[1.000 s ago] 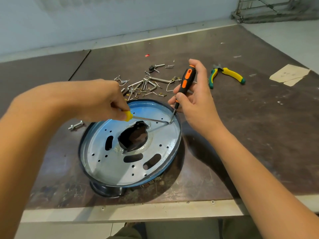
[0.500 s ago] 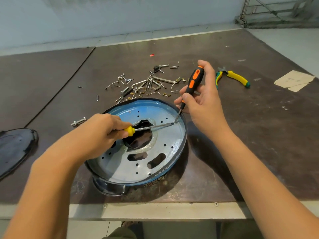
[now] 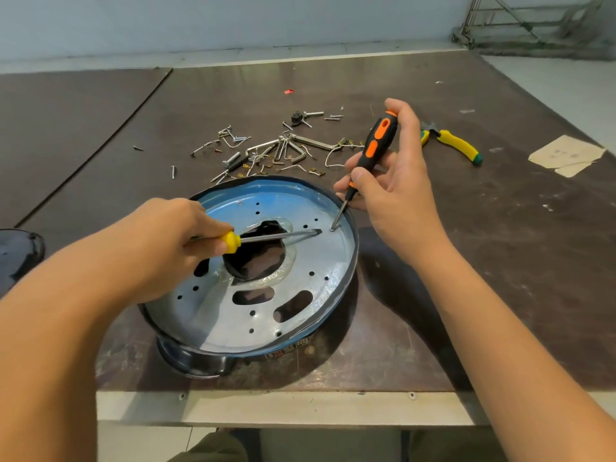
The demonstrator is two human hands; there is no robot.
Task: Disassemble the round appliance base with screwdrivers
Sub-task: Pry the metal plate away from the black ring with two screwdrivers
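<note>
The round appliance base point(image 3: 300, 315) lies on the dark table near its front edge, its silvery perforated plate facing up with a dark hole at the middle. My left hand point(image 3: 166, 248) grips a yellow-handled screwdriver point(image 3: 266, 236) held flat across the hole, its tip pointing right. My right hand point(image 3: 396, 181) holds a black-and-orange screwdriver point(image 3: 373, 151) nearly upright, with the tip set on the plate at the right rim. The two tips sit close together, slightly apart.
Behind the base lies a scatter of loose screws, clips and wires point(image 3: 276, 151). Yellow-green pliers point(image 3: 456, 145) rest at the right, with paper scraps point(image 3: 566, 155) beyond. A dark round cover point(image 3: 16, 251) shows at the left edge. The table's front edge point(image 3: 300, 408) runs just below the base.
My left hand has drawn back toward me and lowered the yellow screwdriver across the hole. The two tips have come slightly apart. My right hand keeps its screwdriver at the same rim spot.
</note>
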